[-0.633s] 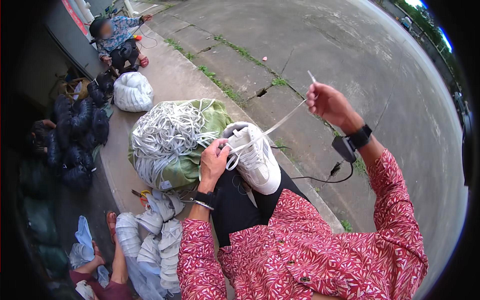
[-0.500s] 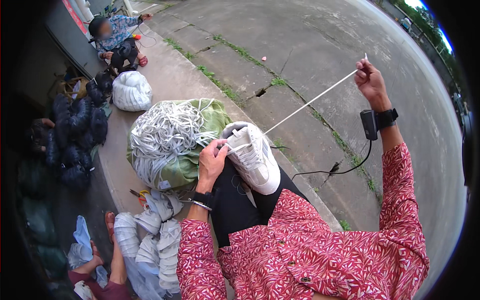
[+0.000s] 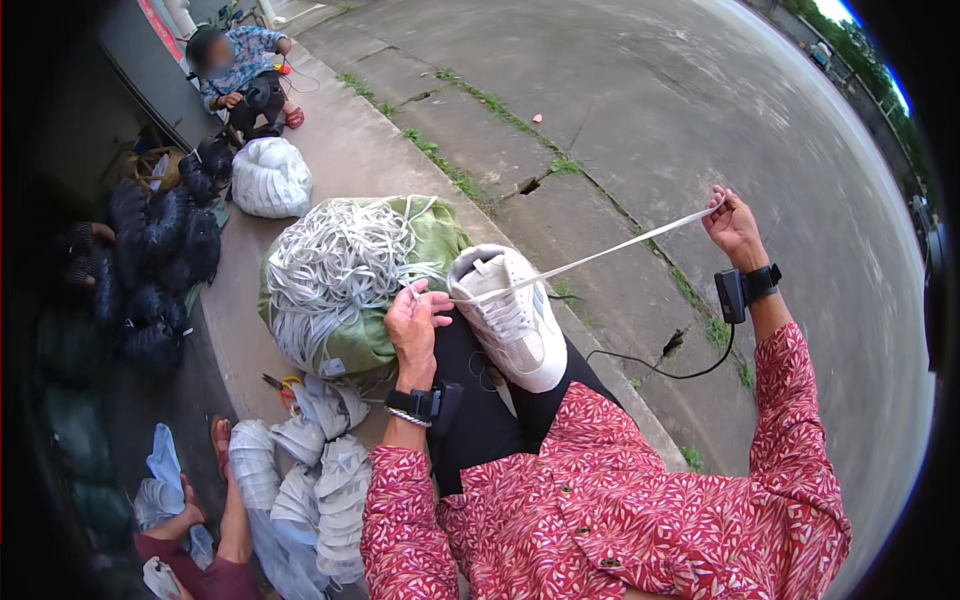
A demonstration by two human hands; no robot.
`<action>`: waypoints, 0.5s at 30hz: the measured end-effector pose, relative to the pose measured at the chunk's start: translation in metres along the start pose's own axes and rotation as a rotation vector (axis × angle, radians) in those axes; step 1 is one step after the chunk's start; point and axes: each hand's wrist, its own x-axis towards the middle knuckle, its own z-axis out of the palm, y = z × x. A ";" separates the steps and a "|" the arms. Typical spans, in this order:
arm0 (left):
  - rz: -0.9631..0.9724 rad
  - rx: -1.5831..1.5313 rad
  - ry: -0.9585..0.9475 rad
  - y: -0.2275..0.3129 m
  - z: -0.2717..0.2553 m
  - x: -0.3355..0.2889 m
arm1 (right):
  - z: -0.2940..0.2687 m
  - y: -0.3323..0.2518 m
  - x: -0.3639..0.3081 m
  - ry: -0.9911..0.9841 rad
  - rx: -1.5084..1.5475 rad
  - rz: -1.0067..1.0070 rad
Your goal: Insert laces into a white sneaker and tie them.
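A white and cream sneaker (image 3: 522, 345) rests on my dark-trousered lap, toe toward me and opening away. From its upper eyelets a flat white shoelace (image 3: 625, 243) stretches up to the right. My right hand (image 3: 735, 230) pinches the far part of that lace, raised well out to the side. Beside the shoe's collar, my left hand (image 3: 412, 325) has its fingers curled, with a white lace end showing at the fingertips. Just beyond it, a heap of loose white laces (image 3: 335, 260) lies on a green sack (image 3: 440, 235).
Stacked white shoe pieces (image 3: 340, 500) and orange-handled scissors (image 3: 288, 388) lie at my left. Farther off are a white bundle (image 3: 271, 180) and black bundled shoe parts (image 3: 160, 240). One person (image 3: 245, 70) sits at the far left; another's legs (image 3: 235, 500) show lower left. Concrete ground spreads right.
My right hand has come down and nearer, and the lace now crosses over the shoe and hangs slightly slack. My left hand has turned and drawn a little away from the shoe.
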 end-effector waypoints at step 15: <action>-0.061 0.591 -0.296 -0.003 0.002 -0.012 | -0.044 0.049 -0.007 -0.073 -0.024 0.172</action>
